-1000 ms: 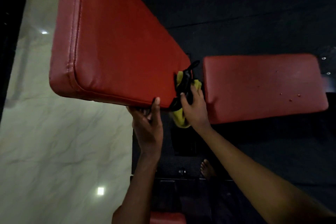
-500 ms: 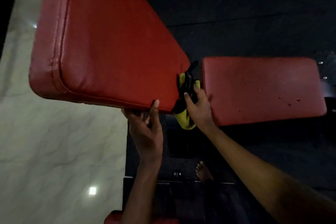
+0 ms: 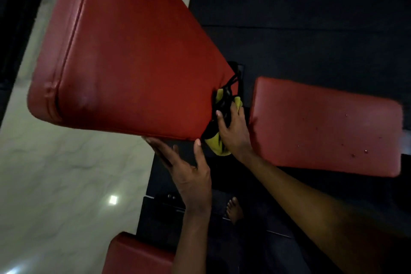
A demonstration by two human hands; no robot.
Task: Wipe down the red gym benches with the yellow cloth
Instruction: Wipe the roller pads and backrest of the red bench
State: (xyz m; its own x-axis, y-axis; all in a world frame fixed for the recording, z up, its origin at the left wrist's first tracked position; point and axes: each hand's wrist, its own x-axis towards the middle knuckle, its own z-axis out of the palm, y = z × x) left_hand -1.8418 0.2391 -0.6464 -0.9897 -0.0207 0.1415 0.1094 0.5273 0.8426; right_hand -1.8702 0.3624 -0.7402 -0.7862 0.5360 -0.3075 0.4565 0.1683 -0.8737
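The big red backrest pad [image 3: 133, 55] tilts across the upper left. A smaller red seat pad [image 3: 322, 127] lies to its right, with droplets on it. The yellow cloth [image 3: 216, 144] is bunched in the gap between the two pads, against the backrest's narrow end. My right hand [image 3: 233, 133] grips the cloth there, and a black strap [image 3: 231, 83] crosses it. My left hand [image 3: 189, 169] reaches up to the backrest's lower edge. Its fingers are stretched under the pad and its thumb tip touches the rim.
Pale marble floor [image 3: 55, 184] fills the left, dark rubber matting [image 3: 311, 18] the right. Another red pad [image 3: 133, 256] shows at the bottom edge. A bare foot [image 3: 234, 210] stands on the dark bench frame below my arms.
My left hand's fingers have straightened out under the backrest edge. My right hand stays in the gap with the cloth, shifted slightly along the pad's end. The view has tilted.
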